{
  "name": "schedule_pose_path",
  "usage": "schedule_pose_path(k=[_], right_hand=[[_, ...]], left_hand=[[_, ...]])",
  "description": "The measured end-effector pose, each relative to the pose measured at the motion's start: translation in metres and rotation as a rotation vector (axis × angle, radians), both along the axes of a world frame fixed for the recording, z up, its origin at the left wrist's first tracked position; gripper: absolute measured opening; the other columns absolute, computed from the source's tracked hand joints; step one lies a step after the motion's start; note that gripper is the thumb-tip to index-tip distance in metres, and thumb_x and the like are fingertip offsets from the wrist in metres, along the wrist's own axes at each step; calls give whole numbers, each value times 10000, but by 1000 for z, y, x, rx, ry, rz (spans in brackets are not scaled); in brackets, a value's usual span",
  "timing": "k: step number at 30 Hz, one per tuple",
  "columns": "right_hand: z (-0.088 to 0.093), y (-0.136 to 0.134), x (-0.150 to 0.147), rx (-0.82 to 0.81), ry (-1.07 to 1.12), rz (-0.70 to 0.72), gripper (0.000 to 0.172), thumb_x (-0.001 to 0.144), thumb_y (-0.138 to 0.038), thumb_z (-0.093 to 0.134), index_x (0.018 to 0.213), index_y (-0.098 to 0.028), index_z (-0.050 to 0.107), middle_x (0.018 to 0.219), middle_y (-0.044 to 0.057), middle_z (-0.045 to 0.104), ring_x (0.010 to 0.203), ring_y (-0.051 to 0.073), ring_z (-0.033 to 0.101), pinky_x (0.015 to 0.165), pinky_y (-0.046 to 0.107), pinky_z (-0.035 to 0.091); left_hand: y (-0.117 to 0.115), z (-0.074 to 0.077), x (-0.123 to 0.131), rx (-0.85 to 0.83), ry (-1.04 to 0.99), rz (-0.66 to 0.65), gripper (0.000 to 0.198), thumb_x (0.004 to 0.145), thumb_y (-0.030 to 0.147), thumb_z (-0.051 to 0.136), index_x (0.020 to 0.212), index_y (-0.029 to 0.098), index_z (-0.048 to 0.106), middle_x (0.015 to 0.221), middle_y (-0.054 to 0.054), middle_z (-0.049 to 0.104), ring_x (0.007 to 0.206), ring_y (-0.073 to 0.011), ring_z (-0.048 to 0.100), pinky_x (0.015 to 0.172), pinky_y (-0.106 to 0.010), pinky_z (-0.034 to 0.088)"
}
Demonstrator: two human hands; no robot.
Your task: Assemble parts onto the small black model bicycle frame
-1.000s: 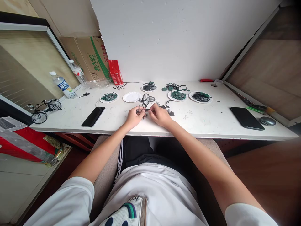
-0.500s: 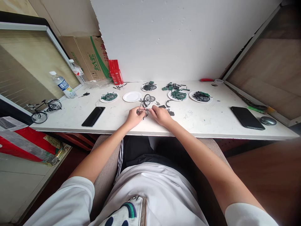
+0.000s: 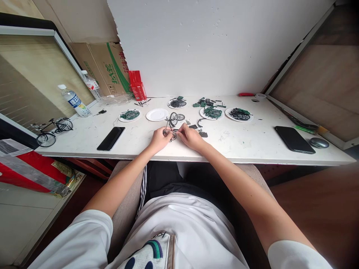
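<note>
Near the front of the white table, my left hand (image 3: 160,138) is closed on a partly built black model bicycle (image 3: 173,118). Its large spoked wheels point away from me, and a smaller round part shows by my fingertips. My right hand (image 3: 192,136) pinches at the near end of the model, its fingers almost meeting those of the left. A small dark piece lies between the fingertips; its exact shape is hidden. Just right of the model are loose dark parts (image 3: 203,134) and a thin curved black piece (image 3: 199,122).
Behind stand a bare white paper plate (image 3: 157,115) and several plates of model parts, one with green pieces (image 3: 212,113). A finished model bicycle (image 3: 53,130) is at the left. Phones (image 3: 111,138) lie on both sides, a mouse (image 3: 319,142) at right, a bottle (image 3: 74,101) at left.
Both hands stay in nearly the same place. The fingers of my right hand have shifted slightly at the model; the view has moved a little.
</note>
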State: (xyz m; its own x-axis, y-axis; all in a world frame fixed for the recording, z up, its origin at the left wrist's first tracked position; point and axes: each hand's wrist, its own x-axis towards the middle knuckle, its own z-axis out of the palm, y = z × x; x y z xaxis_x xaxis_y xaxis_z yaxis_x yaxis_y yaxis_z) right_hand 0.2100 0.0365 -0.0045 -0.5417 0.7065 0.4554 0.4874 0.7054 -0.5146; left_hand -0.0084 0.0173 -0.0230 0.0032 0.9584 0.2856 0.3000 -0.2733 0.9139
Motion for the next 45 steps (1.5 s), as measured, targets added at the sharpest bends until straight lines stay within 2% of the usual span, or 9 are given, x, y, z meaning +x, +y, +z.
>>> schedule_pose_path(k=[7,16,45], right_hand=[[3,0,-1,-11,-102,-100,216,1110,-444,484,1055,-238,524,951,93,772,788,256,685,706,322,404],[4,-2,-2,7,-138,-121,257,1112,-453,460,1044,-227,559,788,45,699,678,226,607,653,306,320],[10,-7,-3,-9,-148,-81,249,1087,-405,505,1052,-203,646,836,59,753,706,206,626,670,298,359]], left_hand=[[-1,1,1,-9,-10,4,224,890,299,753,1071,168,757,910,-85,817,764,-198,773,781,-334,633],[0,0,0,-15,21,10,223,892,296,737,1074,171,768,940,-97,823,810,-214,781,818,-352,643],[-3,6,2,6,70,36,228,861,248,743,1075,176,775,1044,-101,830,824,-218,788,829,-350,636]])
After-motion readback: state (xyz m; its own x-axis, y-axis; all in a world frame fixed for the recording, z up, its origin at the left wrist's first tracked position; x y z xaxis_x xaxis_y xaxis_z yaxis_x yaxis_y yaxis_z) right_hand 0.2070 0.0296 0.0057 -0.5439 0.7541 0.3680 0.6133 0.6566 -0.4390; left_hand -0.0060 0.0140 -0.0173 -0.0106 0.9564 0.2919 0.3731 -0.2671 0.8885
